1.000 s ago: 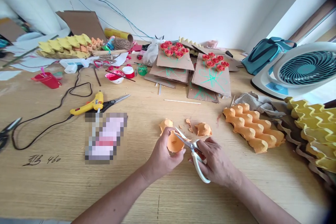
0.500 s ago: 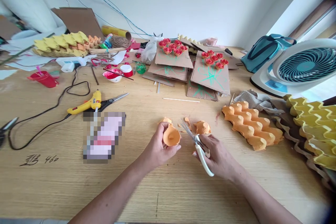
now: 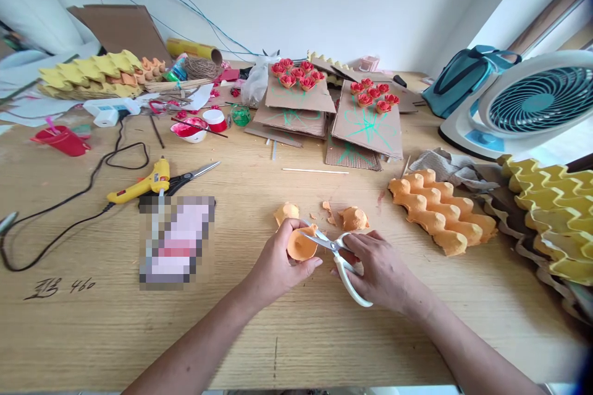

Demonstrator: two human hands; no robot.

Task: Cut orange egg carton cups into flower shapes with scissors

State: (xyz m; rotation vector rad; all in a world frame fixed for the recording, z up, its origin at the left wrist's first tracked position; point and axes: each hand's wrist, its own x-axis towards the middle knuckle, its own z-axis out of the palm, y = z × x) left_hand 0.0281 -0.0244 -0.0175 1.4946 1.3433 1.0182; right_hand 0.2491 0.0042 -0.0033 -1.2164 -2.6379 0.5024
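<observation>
My left hand [image 3: 278,262] is closed on an orange egg-carton cup [image 3: 299,248], its hollow side turned toward me. My right hand [image 3: 377,268] grips white-handled scissors [image 3: 348,278] by the handles. The scissor blades stand parted at the cup's upper right rim. Behind my left hand lies another orange cup [image 3: 286,213], bottom up. A further orange cup [image 3: 354,219] lies just beyond my right hand, with small orange scraps [image 3: 328,213] between the two.
An orange egg-carton section [image 3: 440,210] and yellow egg trays [image 3: 546,216] lie on the right, near a fan [image 3: 532,102]. Cardboard pieces [image 3: 365,126] with red paper flowers [image 3: 374,95] stand at the back. Left are a yellow glue gun [image 3: 139,188] and black-handled scissors [image 3: 185,180].
The white-handled scissors have moved left, from beside the cup to its rim. My left hand still holds the cup. The whole view has shifted slightly.
</observation>
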